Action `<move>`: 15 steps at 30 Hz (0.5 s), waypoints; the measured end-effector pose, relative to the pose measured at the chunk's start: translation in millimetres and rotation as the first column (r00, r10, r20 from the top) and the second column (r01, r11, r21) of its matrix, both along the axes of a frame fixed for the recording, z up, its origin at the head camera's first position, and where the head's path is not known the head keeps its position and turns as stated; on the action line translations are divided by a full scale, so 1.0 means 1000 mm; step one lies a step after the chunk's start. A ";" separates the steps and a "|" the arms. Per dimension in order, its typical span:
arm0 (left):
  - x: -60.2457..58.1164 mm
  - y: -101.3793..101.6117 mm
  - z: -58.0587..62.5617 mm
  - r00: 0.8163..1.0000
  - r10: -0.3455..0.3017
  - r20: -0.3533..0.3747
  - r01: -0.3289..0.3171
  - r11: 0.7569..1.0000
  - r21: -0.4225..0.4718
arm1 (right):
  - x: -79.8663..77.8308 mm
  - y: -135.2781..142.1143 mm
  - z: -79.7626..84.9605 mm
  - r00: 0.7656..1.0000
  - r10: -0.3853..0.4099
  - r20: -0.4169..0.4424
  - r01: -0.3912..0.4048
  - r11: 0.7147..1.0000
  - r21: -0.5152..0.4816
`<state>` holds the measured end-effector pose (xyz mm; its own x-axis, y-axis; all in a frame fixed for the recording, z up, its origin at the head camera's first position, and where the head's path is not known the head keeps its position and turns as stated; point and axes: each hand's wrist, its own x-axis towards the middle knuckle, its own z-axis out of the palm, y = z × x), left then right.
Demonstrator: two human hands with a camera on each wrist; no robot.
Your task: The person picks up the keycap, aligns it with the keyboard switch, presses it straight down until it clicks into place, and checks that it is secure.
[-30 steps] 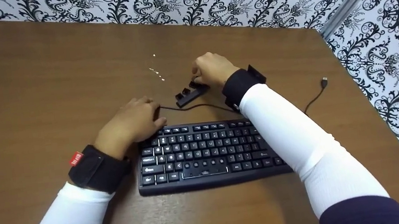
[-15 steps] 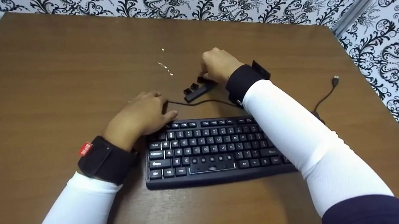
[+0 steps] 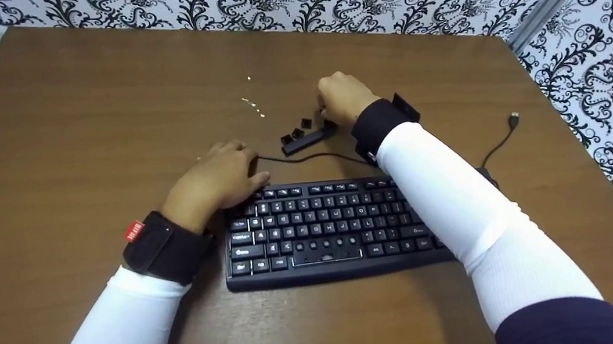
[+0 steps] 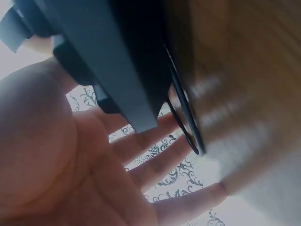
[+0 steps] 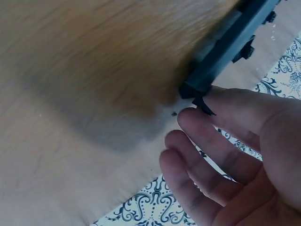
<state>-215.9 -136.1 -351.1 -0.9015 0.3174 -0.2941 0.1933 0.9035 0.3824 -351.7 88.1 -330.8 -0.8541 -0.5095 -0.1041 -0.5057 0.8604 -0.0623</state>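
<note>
White sleeves [image 3: 434, 168], black wrist straps [image 3: 167, 250].
Behind the left hand [image 3: 213, 177], the strap carries a red tag [image 3: 134, 230]; farther behind the right hand [image 3: 345, 99] is a dark purple outer sleeve [image 3: 554, 328].

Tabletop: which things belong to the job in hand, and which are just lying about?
Apparently in the job:
keyboard, some keycaps missing
long black bar
loose keycaps
right hand, fingers at a small black piece
left hand, at the keyboard

Apparently lying about:
white specks
USB plug, untouched
</note>
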 end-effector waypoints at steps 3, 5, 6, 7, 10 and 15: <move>-0.001 0.001 -0.001 1.000 -0.006 0.001 0.006 1.000 -0.006 | 0.004 0.004 0.006 1.000 0.017 -0.004 -0.017 0.999 -0.043; -0.002 0.001 0.000 1.000 -0.011 -0.002 0.011 1.000 -0.008 | 0.008 0.009 0.010 0.999 0.036 -0.012 -0.037 0.994 -0.101; -0.002 0.001 -0.001 1.000 -0.014 -0.002 0.014 1.000 -0.008 | 0.010 0.011 0.012 0.999 0.049 -0.018 -0.051 0.990 -0.132; -0.002 0.001 -0.001 1.000 -0.017 -0.001 0.017 1.000 -0.008 | 0.014 0.013 0.013 0.998 0.065 -0.024 -0.068 0.985 -0.159; -0.001 0.001 -0.002 1.000 -0.019 0.008 0.019 1.000 -0.007 | 0.028 0.020 0.017 0.995 0.099 -0.015 -0.099 0.968 -0.230; 0.000 0.000 -0.002 1.000 -0.018 0.013 0.018 1.000 -0.006 | 0.052 0.027 0.020 0.994 0.109 0.015 -0.100 0.951 -0.293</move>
